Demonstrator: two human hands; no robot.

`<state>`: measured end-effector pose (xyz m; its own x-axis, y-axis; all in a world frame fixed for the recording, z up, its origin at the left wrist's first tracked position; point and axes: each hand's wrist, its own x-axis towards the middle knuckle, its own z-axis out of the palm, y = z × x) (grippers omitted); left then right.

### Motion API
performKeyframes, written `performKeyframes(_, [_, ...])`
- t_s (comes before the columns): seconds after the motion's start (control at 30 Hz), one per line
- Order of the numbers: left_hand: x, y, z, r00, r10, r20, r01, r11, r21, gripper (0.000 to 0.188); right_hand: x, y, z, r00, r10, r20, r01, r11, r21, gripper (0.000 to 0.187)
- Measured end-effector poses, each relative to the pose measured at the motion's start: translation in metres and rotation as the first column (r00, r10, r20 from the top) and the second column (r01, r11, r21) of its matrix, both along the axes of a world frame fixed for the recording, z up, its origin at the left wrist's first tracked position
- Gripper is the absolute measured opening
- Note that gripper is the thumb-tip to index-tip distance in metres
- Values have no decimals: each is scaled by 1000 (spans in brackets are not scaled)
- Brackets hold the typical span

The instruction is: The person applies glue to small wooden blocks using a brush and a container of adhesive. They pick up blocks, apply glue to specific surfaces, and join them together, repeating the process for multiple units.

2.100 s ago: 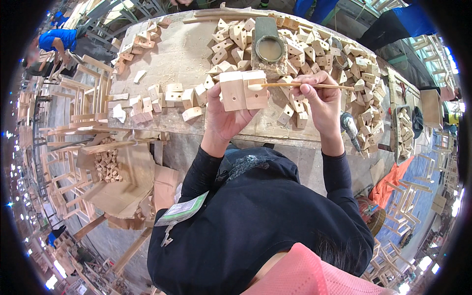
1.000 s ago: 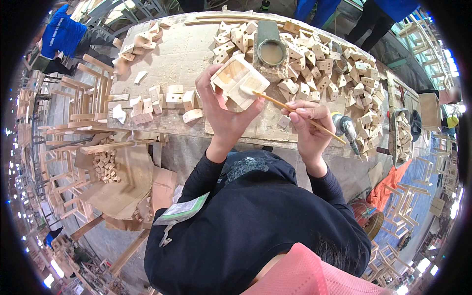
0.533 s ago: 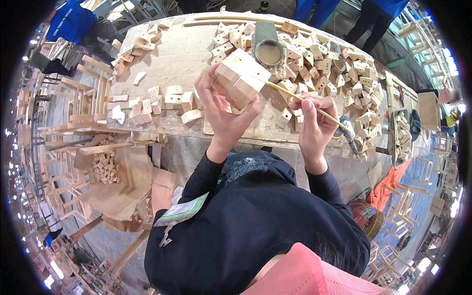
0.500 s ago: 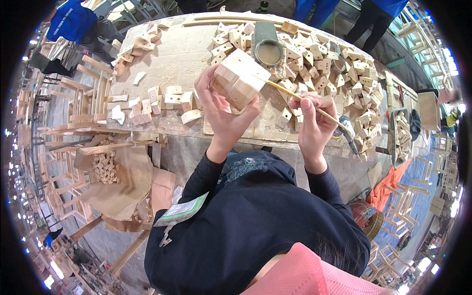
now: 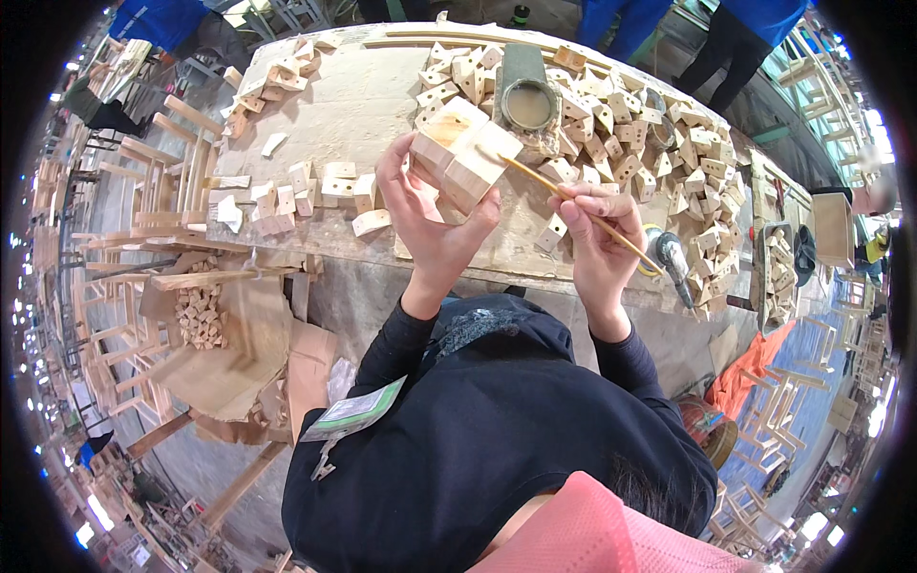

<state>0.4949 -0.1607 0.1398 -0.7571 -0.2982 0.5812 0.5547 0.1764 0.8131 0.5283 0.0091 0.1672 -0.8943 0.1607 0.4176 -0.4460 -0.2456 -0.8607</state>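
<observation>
My left hand (image 5: 437,237) holds a cluster of pale wooden blocks (image 5: 457,151) above the table's near edge, fingers on one side and thumb on the other. In my right hand (image 5: 604,239), a thin wooden stick (image 5: 538,179) is pinched between thumb and fingers. The stick's far tip rests on the upper right face of the blocks, by a small mark or hole. Just beyond the blocks stands a grey container (image 5: 522,69) with a round mouth and tan liquid inside. Single drilled blocks (image 5: 364,192) lie left of my left hand.
A large heap of drilled wooden blocks (image 5: 626,167) covers the table's right side. A dark handheld tool (image 5: 674,263) lies at its near edge. More blocks (image 5: 287,72) sit at the far left. A cardboard-lined bin (image 5: 258,334) is below left. People in blue (image 5: 750,29) stand beyond the table.
The stick's tip has moved left from the blocks' right edge onto their face. My right hand has shifted slightly left and down; the left still grips the blocks.
</observation>
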Motion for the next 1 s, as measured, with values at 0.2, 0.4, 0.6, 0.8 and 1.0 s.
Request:
performKeyframes(0.2, [0,-9,5,1000,6,16,-6,1000,-10,89,0,-7,2,990,138,-4,-137,988,-74,15])
performKeyframes(0.4, [-7,-23,2,1000,-2,17,3,1000,-22,89,-16,-19,2,997,35,62,-27,991,-128,14])
performKeyframes(0.6, [-24,-37,0,999,3,54,-2,1000,-17,90,-25,-39,1,993,107,50,-104,993,-61,13])
performKeyframes(0.8, [-81,-63,-21,993,-26,114,31,998,-46,80,-52,-32,-4,991,-74,114,85,991,-102,8])
performKeyframes(1.0, [-257,-123,-110,898,165,409,-118,984,-137,76,-79,4,-14,883,-374,284,337,926,171,8])
